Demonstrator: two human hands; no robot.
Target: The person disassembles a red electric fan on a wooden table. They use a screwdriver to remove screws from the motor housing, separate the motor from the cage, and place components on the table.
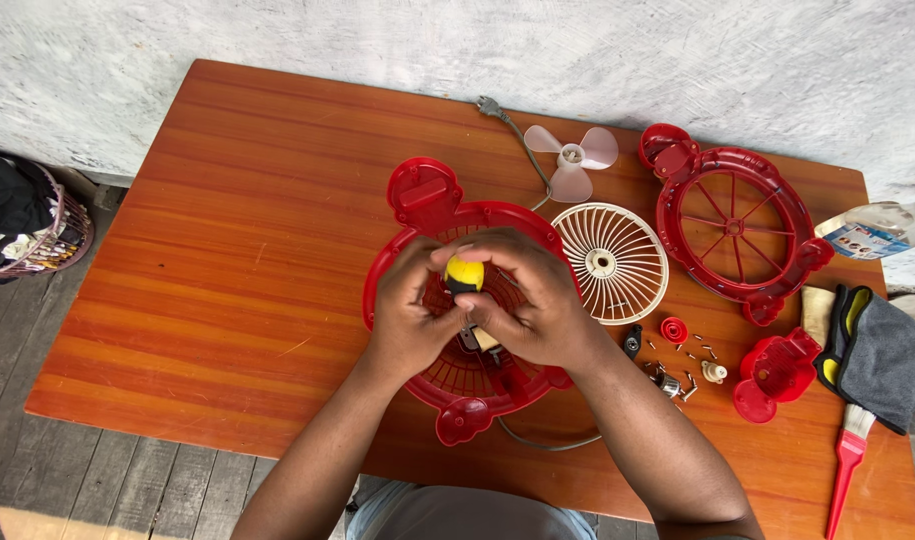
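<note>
- Here, both hands meet over the red fan housing (417, 215), which lies flat on the orange-brown wooden table (227, 230), near the middle of it.
- The right hand (537, 300) is curled around the yellow-and-black handle of a screwdriver (464, 273), thumb and fingertips closed on it; the tool stands nearly upright, its yellow butt facing the camera, its tip hidden down in the housing.
- The left hand (407, 315) has its fingers bent inward beside that handle, its fingertips touching the handle or just next to it; I cannot tell whether it grips anything.
- Beneath the hands a small metal part shows inside the housing, mostly covered by the fingers.
- A grey power cord (522, 145) runs from the plug at the far edge of the table toward the housing, and another loop of it shows near the front edge.
- Just right of the housing lies a cream round grille (612, 262), touching or nearly touching the housing's rim.
- Beyond the grille sits a pale pink three-blade fan propeller (574, 160).
- Farther right lies a second red frame with spokes (734, 222).
- Between the grille and a small red cover (775, 372) lie a red knob (673, 329) and scattered screws (699, 352).
- At the table's right edge are a grey cloth (887, 360) and a red-handled paintbrush (847, 455).
</note>
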